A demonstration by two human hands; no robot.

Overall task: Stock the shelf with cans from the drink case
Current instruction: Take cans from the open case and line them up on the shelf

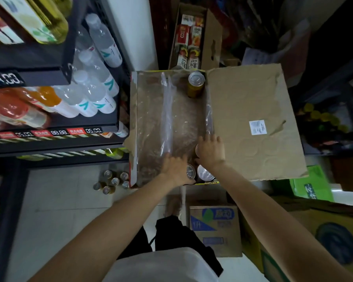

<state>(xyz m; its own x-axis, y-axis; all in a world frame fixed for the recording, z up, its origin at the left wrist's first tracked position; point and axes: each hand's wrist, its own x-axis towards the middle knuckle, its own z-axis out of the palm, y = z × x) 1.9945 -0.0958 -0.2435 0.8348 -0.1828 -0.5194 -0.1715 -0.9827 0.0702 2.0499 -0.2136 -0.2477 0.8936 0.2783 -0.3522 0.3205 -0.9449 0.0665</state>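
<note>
The open cardboard drink case stands in the middle, lined with loose clear plastic. One yellow can stands alone at its far right corner. At the near right corner both hands are inside the case. My left hand grips a silver-topped can. My right hand curls over another can, mostly hidden under the palm. A third can top shows between my wrists. The black shelf with price tags runs along the left.
Several cans stand on the tiled floor by the case's near left corner. Water bottles and orange drinks fill the shelf. The case's flap lies open to the right. Another carton of juice boxes sits behind; boxes crowd the near right.
</note>
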